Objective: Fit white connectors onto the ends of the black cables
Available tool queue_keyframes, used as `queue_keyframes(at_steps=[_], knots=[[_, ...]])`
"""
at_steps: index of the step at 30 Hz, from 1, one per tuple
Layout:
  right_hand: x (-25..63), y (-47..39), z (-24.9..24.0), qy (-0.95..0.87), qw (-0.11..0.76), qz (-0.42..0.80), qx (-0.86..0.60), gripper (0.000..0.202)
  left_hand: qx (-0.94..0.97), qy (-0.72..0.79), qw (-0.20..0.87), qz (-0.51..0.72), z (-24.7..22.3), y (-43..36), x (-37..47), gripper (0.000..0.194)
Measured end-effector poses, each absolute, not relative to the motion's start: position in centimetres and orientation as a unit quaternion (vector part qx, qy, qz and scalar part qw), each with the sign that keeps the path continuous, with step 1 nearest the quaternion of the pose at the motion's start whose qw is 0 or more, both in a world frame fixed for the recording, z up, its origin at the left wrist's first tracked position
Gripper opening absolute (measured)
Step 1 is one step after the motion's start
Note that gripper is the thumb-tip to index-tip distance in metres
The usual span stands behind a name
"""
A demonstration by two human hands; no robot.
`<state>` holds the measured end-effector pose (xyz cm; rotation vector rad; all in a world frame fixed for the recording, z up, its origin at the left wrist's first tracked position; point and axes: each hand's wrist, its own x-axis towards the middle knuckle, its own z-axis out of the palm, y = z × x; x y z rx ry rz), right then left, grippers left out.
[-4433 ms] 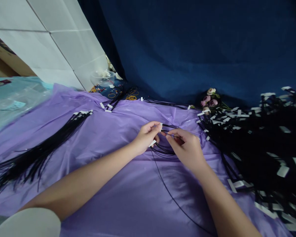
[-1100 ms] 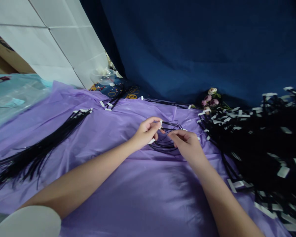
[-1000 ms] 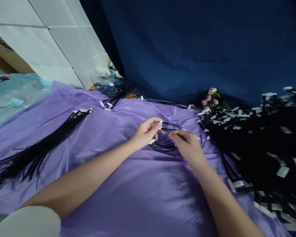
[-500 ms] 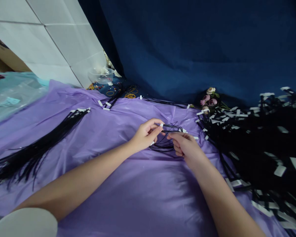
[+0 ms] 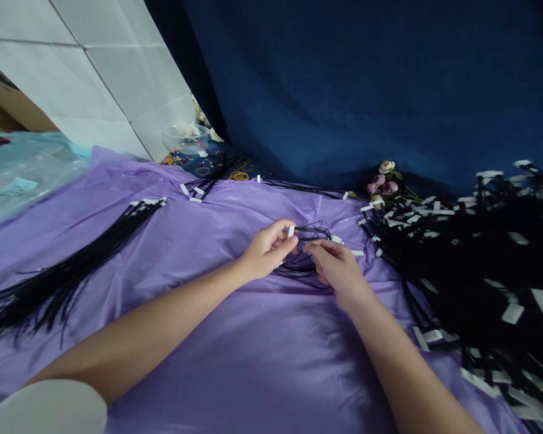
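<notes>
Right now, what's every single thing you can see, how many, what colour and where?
Looped cords: several, black, middle
Tags: many, white, on cords
Cord bundle: one, black, left
Cord pile: one, black, right
Loose cords: several, black, back
Flowers: a few, pink and cream, back right
Rings: several, yellow, back
Bowl: one, clear, back left
Small bits: many, multicoloured, by the bowl
Curtain: one, dark blue, behind
Cloth: one, purple, underneath
Wall panels: several, white, left
Plastic wrapping: count unclear, pale blue, left
Box: one, brown, far left
Sleeve: one, white, bottom left
Left hand: one, bare, holding looped cords
Right hand: one, bare, at the loops; grip unclear
</notes>
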<state>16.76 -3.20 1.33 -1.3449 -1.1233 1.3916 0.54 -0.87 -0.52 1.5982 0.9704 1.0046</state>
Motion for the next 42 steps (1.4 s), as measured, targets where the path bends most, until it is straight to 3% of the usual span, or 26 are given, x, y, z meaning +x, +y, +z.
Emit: queue_keyframes(at_steps=[5, 11, 23, 35, 42], knots=[[16.8, -3.1, 0.8, -0.473, 0.444, 0.539, -0.538, 0.021, 0.707, 0.438, 0.388, 0.398, -0.7, -0.9, 0.5, 0.036], [16.8, -2.9, 0.5, -0.500, 0.436, 0.518, -0.540, 0.023, 0.737, 0.454, 0.348, 0.362, -0.5, -0.8, 0.5, 0.034], [16.5, -2.7, 0.0, -0.498, 0.431, 0.516, -0.547, 0.022, 0.749, 0.472, 0.344, 0.312, -0.2, -0.7, 0.4, 0.036], [16.3, -2.4, 0.5, -0.615, 0.469, 0.379, -0.508, 0.019, 0.725, 0.472, 0.388, 0.318, 0.8, -0.7, 0.2, 0.048], [16.1, -2.4, 1.2, -0.625, 0.492, 0.330, -0.509, 0.020, 0.709, 0.478, 0.394, 0.337, 0.6, -0.7, 0.3, 0.044]])
